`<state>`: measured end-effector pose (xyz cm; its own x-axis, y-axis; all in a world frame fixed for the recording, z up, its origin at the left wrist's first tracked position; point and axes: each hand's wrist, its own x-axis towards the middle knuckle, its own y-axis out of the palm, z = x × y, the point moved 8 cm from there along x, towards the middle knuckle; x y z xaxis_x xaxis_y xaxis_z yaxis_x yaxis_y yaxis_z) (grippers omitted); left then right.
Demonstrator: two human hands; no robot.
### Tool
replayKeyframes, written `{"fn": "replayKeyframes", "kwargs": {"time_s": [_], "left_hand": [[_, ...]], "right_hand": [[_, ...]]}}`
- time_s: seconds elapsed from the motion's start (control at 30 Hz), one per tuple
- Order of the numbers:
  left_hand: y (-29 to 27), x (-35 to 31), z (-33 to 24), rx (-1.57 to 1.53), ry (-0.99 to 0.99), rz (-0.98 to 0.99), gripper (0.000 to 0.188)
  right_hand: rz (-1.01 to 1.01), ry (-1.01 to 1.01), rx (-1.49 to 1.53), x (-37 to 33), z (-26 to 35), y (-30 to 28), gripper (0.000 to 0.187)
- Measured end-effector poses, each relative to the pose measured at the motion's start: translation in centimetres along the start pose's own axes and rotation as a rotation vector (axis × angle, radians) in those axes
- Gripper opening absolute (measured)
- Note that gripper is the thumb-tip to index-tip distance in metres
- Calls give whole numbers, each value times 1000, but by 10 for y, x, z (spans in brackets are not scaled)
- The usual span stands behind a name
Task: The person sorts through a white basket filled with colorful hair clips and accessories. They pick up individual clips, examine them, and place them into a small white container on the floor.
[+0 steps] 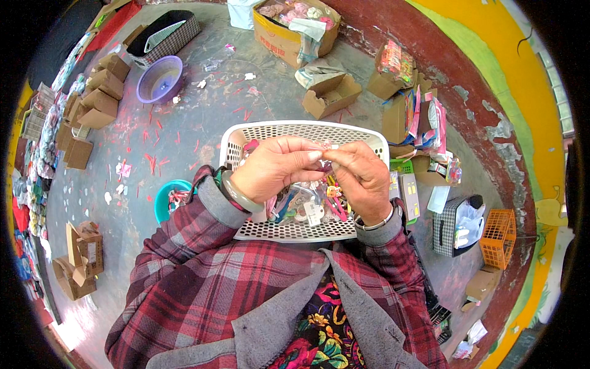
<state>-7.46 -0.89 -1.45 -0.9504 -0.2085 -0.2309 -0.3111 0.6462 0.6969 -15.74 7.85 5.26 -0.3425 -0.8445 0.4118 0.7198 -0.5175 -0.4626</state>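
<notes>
Both hands meet above a white perforated plastic basket [295,232] in my lap. My left hand [279,166], with a pale bangle [241,193] at its wrist, is closed in a pinch. Against its fingertips, my right hand [362,181] pinches too, a watch band or bracelet [375,222] on its wrist. Something small seems to sit between the fingertips, but it is too hidden to name. Under the hands, the basket holds colourful small trinkets [335,200], clear plastic bags and a white tag [314,213].
A teal basin [165,200] stands left of the basket, a purple basin [161,80] farther off. Cardboard boxes [332,95] lie ahead, with packed goods [424,120] at right. An orange crate [498,238] stands by the wall. Red scraps [150,163] litter the floor.
</notes>
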Motion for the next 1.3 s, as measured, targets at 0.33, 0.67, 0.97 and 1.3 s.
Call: {"fn": "replayKeyframes", "kwargs": {"time_s": [0.33, 0.67, 0.97, 1.3], "left_hand": [[1, -1, -11, 234, 176, -57, 23], [7, -3, -9, 357, 251, 22, 23], [8, -3, -8, 287, 257, 8, 26], [-2, -7, -19, 333, 154, -76, 30]], "right_hand": [[-93, 446, 568, -8, -35, 1, 20], [-22, 445, 644, -12, -43, 15, 14], [-39, 343, 513, -10, -36, 8, 8], [-91, 428, 471, -14, -39, 4, 9]]}}
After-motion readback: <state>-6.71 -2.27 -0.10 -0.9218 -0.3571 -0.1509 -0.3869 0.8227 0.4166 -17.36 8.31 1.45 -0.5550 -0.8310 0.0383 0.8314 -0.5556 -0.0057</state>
